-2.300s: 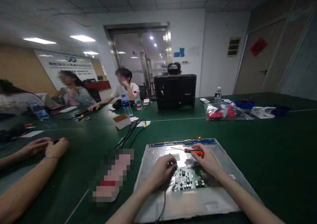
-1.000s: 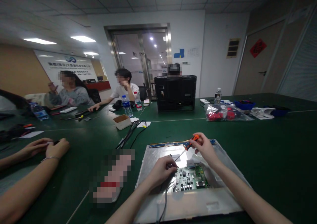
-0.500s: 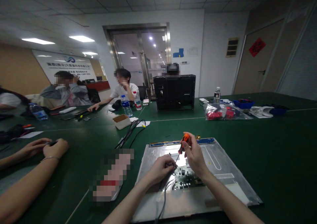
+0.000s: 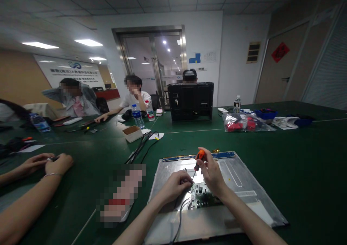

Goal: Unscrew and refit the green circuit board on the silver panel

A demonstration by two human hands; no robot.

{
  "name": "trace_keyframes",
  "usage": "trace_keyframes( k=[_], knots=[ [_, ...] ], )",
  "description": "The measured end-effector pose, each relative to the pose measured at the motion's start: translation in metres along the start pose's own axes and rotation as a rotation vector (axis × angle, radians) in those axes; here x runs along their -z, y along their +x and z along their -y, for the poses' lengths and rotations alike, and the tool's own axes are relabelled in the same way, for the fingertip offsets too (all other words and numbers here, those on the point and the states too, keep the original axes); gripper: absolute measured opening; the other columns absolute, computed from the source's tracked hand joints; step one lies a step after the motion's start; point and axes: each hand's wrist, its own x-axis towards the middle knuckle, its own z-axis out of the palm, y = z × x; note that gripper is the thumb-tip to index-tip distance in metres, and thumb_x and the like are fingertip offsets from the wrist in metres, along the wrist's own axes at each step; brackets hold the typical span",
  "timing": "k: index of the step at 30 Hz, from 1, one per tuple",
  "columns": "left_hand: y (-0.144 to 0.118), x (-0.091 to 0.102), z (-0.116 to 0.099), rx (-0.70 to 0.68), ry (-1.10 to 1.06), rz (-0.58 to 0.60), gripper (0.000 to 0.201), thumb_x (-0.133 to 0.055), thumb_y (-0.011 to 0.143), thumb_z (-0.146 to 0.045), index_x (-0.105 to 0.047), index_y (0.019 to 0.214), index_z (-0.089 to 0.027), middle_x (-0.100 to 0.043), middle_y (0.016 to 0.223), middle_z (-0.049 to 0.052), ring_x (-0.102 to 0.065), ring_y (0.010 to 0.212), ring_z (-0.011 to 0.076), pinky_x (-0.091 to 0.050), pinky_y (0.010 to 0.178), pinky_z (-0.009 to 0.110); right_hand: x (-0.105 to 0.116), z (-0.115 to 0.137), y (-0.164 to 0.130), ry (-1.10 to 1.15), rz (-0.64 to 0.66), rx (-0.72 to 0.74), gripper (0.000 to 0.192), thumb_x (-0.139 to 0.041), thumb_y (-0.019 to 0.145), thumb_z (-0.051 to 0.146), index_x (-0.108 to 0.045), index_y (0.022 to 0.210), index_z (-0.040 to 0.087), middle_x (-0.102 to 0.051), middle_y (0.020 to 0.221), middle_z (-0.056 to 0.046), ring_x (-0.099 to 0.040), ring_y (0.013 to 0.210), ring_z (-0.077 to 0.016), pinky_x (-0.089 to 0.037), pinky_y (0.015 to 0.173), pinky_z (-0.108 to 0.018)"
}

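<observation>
- Orange-and-dark screwdriver (image 4: 197,165) stood steeply in the right hand (image 4: 213,172); we saw its fingers closed around the handle, shaft pointing down at the left fingertips.
- Left hand (image 4: 176,184) was curled by the upper left edge of the circuit board (image 4: 201,191), thumb and fingertips bunched close together; we couldn't tell what, if anything, they pinched.
- Board sat on the silvery metal panel (image 4: 203,219), which lay flat on the green table (image 4: 271,151). Dark cable (image 4: 180,216) ran from near the left hand toward the bottom edge.
- Step, as we judged it: screwdriver work at the board's edge, left hand steadying, right guiding.
- Next move, we reckoned, called for exact tip placement and light pressure, sparing components and fingers.
- Hidden: the tool tip, so we couldn't confirm contact. Right hand and wrist covered the board's right side.
- Cut off: both forearms. Small components were too tiny for us to identify.
</observation>
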Motion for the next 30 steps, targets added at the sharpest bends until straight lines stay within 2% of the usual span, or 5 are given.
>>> trace_keyframes(
  k=[8, 19, 30],
  knots=[
    [-0.0009, 0.0007, -0.0034, 0.016, 0.037, -0.004, 0.008, -0.060, 0.077, -0.015, -0.068, 0.079, -0.016, -0.064, 0.080, 0.002, -0.057, 0.077, 0.0170, -0.041, 0.071, 0.024, 0.0006, -0.0001, 0.0003, -0.059, 0.009, 0.044, 0.033, -0.041, 0.094, 0.034, -0.041, 0.124, 0.021, -0.059, 0.080, -0.001, -0.063, 0.063, -0.0148, -0.048, 0.059, -0.028],
    [0.0002, 0.0005, 0.0015, -0.002, 0.032, 0.009, 0.009, -0.059, 0.076, -0.015, -0.068, 0.079, -0.016, -0.064, 0.081, 0.003, -0.056, 0.078, 0.0173, -0.042, 0.072, 0.024, 0.0022, -0.0001, 0.0009, -0.079, 0.011, 0.021, 0.035, -0.041, 0.094, 0.037, -0.041, 0.124, 0.021, -0.060, 0.081, -0.002, -0.063, 0.066, -0.0160, -0.047, 0.058, -0.027],
    [0.0011, -0.0005, 0.0022, -0.007, 0.023, -0.001, 0.008, -0.061, 0.076, -0.017, -0.068, 0.078, -0.016, -0.065, 0.080, 0.002, -0.057, 0.077, 0.0176, -0.043, 0.072, 0.025, 0.0017, 0.0061, -0.0001, -0.105, 0.031, 0.082, 0.033, -0.041, 0.093, 0.033, -0.042, 0.125, 0.023, -0.062, 0.084, -0.002, -0.063, 0.064, -0.0155, -0.046, 0.058, -0.027]
  ],
)
